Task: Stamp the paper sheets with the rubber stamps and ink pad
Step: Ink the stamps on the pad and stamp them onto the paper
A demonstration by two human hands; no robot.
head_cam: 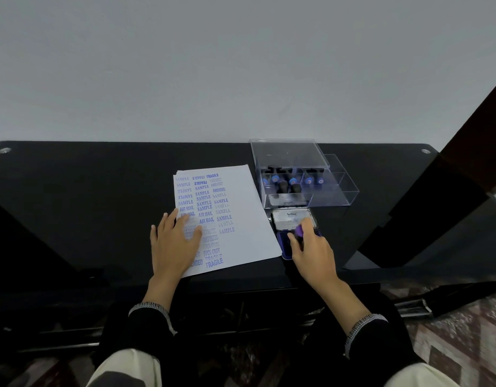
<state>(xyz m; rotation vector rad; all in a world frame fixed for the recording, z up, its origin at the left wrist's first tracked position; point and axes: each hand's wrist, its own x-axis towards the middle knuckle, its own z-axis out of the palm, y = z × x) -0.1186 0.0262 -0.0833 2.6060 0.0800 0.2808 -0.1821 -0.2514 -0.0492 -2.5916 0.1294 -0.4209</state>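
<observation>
1. Right hand: seen curled round a purple-topped rubber stamp, pinched between thumb and fingers, held down at the ink pad. Stamp face hidden by the hand; contact with the pad cannot be confirmed. Wrist is angled in from lower right, sleeve at the forearm.
2. Left hand: laid flat on the paper sheets, fingers spread and straight, nothing grasped; paper is judged to be held steady by it.
3. Ink pad: open, lid tilted up at the far side, placed just beside the right edge of the paper on the black table.
4. Paper: top sheet mostly covered in blue imprints (SAMPLE, AIR MAIL, FRAGILE, AMENDED, FAX OUT) in three columns; right strip is left blank. More sheets are seen beneath at the far corner; their state cannot be told.
5. Progress judged: well along on the top sheet, re-inking step in hand; next imprint not yet made.
6. Clear plastic box: behind the pad, lid open, further stamps stored inside.
</observation>
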